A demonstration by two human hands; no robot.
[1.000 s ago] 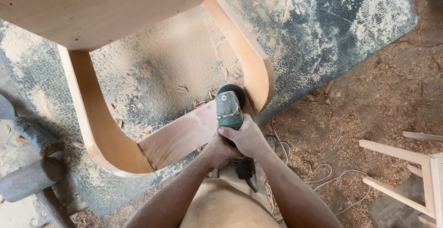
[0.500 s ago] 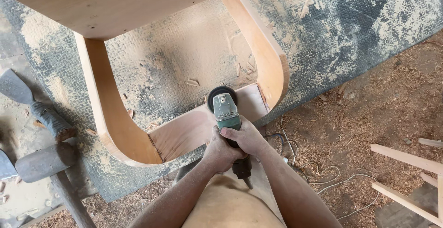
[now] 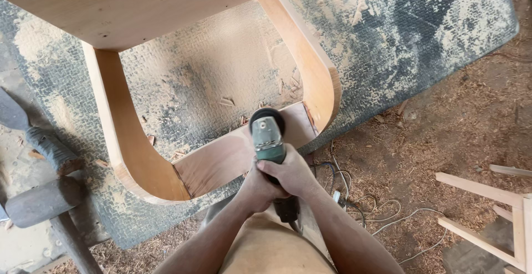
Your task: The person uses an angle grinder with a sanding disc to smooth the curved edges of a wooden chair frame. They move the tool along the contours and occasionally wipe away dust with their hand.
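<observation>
A green and grey angle grinder points away from me, its black disc end resting on the curved wooden panel of a pale wooden furniture frame. My left hand and my right hand both wrap the grinder's body just behind its head. The frame has two curved side pieces and a flat top board nearer the top of the view. The grinder's black tail and cord run down between my forearms.
A dusty woven grey mat lies under the frame, covered with sawdust and wood chips. A heavy hammer lies at the left. A small pale wooden stool frame stands at the right. Loose cable curls on the dirt floor.
The view has shifted, so the frame sits further right and lower. The grinder has slid along the curved panel toward the right side piece. Both hands keep their grip.
</observation>
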